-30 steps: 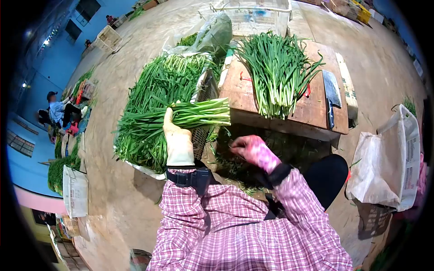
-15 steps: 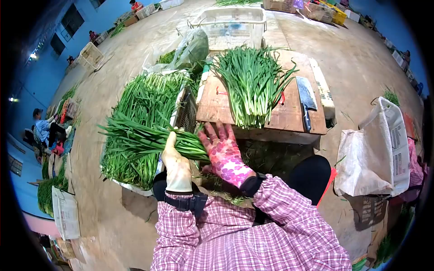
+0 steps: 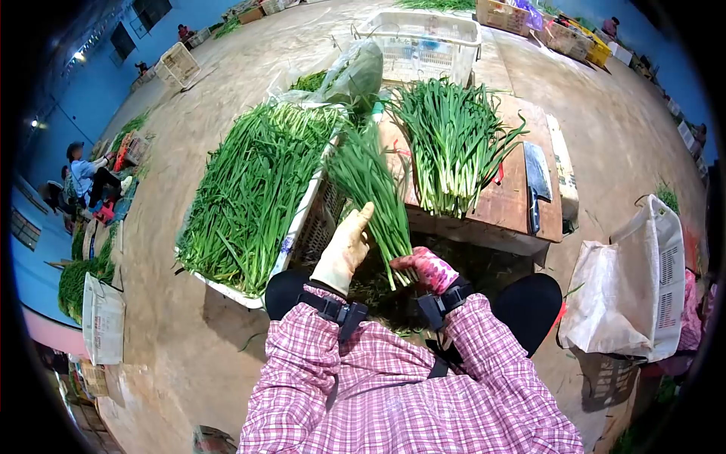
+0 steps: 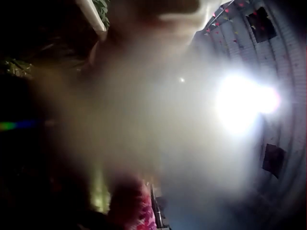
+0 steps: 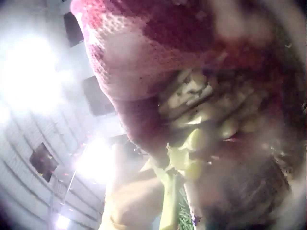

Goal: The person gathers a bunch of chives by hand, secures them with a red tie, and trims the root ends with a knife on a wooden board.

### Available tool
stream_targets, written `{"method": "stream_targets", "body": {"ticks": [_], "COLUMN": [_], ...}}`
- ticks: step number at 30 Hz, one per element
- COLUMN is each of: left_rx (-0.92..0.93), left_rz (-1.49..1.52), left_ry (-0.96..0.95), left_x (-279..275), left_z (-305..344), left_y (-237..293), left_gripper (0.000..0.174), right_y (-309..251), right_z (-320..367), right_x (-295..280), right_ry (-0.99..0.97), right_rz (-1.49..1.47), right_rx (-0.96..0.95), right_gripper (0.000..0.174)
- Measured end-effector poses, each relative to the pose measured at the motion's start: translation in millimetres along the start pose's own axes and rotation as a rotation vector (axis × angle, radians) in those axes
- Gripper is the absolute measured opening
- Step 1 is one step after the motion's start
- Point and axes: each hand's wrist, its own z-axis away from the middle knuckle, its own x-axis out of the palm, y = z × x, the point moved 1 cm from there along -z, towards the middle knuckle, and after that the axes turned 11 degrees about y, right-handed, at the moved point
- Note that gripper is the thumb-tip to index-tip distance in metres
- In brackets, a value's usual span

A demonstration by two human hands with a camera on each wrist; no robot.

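In the head view a bunch of long green stalks point(image 3: 378, 195) slants between the white crate and the board, leaves up and away. The left hand point(image 3: 345, 250), in a cream glove, grips it partway along, thumb extended. At the lower stalk ends is the right hand point(image 3: 428, 270), in a pink flowered glove, fingers curled round them. Pale cut ends point(image 5: 194, 139) show inside the right hand point(image 5: 139, 57) in the right wrist view. The left wrist view is mostly blurred by glare. A larger bunch point(image 3: 451, 147) lies on the wooden board point(image 3: 514, 204), beside a cleaver point(image 3: 538, 181).
A white crate heaped with greens point(image 3: 261, 189) stands at the left, a plastic bag point(image 3: 359, 72) behind it. Beyond the board is a white basket point(image 3: 431, 45). A lined crate point(image 3: 654, 280) stands at the right. A seated person point(image 3: 91, 178) is at the far left.
The left hand has brought the bunch off the crate's greens to the right and turned it leaves-up. The right hand, spread at the stalk ends half a second ago, now curls round them.
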Motion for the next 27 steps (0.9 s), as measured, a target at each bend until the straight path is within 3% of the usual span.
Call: {"method": "stream_targets", "body": {"ticks": [1, 3, 5, 6, 8, 9, 10, 12, 13, 14, 17, 19, 20, 22, 23, 24, 26, 27], "left_rx": [0.004, 0.050, 0.148, 0.142, -0.044, -0.162, -0.262, -0.268, -0.108, 0.001, -0.125, -0.202, -0.190, -0.164, -0.100, -0.098, -0.086, -0.108], "left_rz": [0.050, 0.167, 0.253, 0.253, 0.233, 0.198, 0.245, 0.156, 0.158, 0.090, 0.184, 0.309, 0.266, 0.188, 0.185, 0.182, 0.170, 0.189], "left_ry": [-0.005, -0.028, -0.062, -0.057, -0.118, -0.115, -0.354, -0.440, -0.437, -0.558, -0.532, -0.445, -0.418, -0.356, -0.294, -0.259, -0.195, -0.157], "left_x": [-3.1, -11.9, -14.9, -21.4, -13.6, -26.0, -21.5, -26.3, -1.8, -0.8, 8.5, 13.1, 11.7, 10.8, 15.6, 14.2, 10.6, 14.4], "left_z": [1.3, 3.7, 13.0, 8.1, 35.3, 23.0, 30.0, 22.4, 44.4, 39.0, 44.6, 46.7, 44.8, 44.8, 50.2, 49.2, 45.8, 48.3], "left_y": [-1.5, -11.2, -23.3, -35.7, -41.3, -61.6, -62.7, -72.5, -55.4, -54.5, -50.0, -51.9, -52.3, -49.0, -48.0, -51.1, -55.8, -54.1], "left_gripper": [0.037, 0.050, 0.068, 0.078, 0.090, 0.093, 0.087, 0.082, 0.080, 0.083, 0.065, 0.051, 0.049, 0.046, 0.037, 0.034, 0.029, 0.024], "right_y": [-35.1, -39.0, -18.6, -12.8, -18.2, -19.0, -26.0, -47.8, -56.9, -78.3, -98.6, -91.5, -96.4, -115.2, -122.1, -117.3, -96.9, -90.4], "right_z": [-10.5, -9.7, 11.3, 16.5, 14.9, 12.7, 1.4, -15.8, -21.9, -36.3, -55.0, -65.9, -66.1, -66.7, -76.6, -79.2, -78.7, -80.1], "right_x": [-9.3, -11.5, -5.9, -1.3, -5.7, -0.5, -0.7, -5.6, -10.3, -17.9, -36.1, -48.7, -54.8, -55.6, -55.9, -53.6, -38.2, -33.2], "right_ry": [0.026, 0.021, -0.111, -0.112, -0.103, -0.020, -0.003, 0.046, 0.020, 0.142, 0.023, -0.247, -0.273, 0.081, 0.300, 0.392, 0.325, 0.278], "right_rz": [-0.463, -0.479, 0.017, -0.030, -0.007, -0.072, -0.423, -1.138, -0.962, -0.996, -0.539, -0.204, 0.236, 0.526, 0.284, 0.140, 0.483, 0.484], "right_rx": [0.809, 0.965, 0.415, 0.471, 0.437, 0.333, 0.634, 1.240, 1.153, 1.337, 1.106, 1.084, 1.053, 0.935, 1.007, 0.961, 0.694, 0.682], "right_gripper": [0.028, 0.033, 0.051, 0.061, 0.065, 0.046, 0.038, 0.024, 0.014, 0.018, 0.029, 0.036, 0.044, 0.047, 0.038, 0.034, 0.030, 0.028]}}
